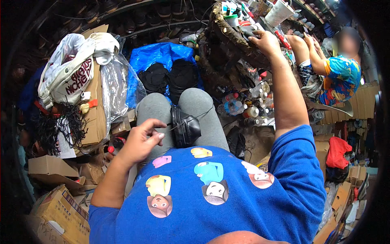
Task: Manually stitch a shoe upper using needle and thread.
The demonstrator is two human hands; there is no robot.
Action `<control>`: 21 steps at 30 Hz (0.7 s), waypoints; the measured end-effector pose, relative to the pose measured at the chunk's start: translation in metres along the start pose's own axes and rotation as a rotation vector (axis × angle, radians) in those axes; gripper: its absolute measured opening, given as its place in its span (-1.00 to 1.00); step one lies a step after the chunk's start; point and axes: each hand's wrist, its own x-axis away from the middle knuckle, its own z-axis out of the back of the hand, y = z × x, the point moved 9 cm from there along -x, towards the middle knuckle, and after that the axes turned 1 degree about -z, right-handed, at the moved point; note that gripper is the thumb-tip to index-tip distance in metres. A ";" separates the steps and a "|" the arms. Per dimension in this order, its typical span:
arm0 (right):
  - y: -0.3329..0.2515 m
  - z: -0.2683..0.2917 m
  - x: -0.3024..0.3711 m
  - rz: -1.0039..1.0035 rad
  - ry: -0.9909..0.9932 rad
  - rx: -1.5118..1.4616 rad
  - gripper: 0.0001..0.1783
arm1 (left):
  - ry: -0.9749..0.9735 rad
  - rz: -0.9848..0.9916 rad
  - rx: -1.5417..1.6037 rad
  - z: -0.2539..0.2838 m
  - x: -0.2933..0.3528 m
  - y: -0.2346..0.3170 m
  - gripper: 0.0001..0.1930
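the left hand [140, 140] pinches a thread [191, 120] running over the black shoe [185, 127] wedged between the knees; the right hand [266, 40] reaches into a cluttered tray [227, 32] of tools, fingers curled, grip unclear.

The right hand [266, 40] rests on the cluttered round stand [227, 34] with its fingertips lost among small tools — whether it grips anything cannot be told. The left hand [140, 140] pinches a thin thread [191, 120], but any needle is too fine to see. The black shoe [185, 127] sits wedged between the knees, its sole hidden. Another person [337, 73] is blurred at the face, and the dark shelves [134, 16] fade into shadow.
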 end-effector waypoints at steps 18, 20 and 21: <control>-0.138 -0.111 0.238 0.316 -0.450 -0.499 -0.71 | 0.305 -0.797 -0.038 0.113 0.074 0.124 -0.62; -0.113 -0.093 0.219 0.114 -0.168 -0.710 -0.81 | 0.800 -0.747 -0.408 0.130 0.085 0.113 -0.68; -0.099 -0.097 0.213 -0.036 -0.198 -0.987 -0.79 | 0.806 -0.669 -0.186 0.134 0.073 0.091 -0.75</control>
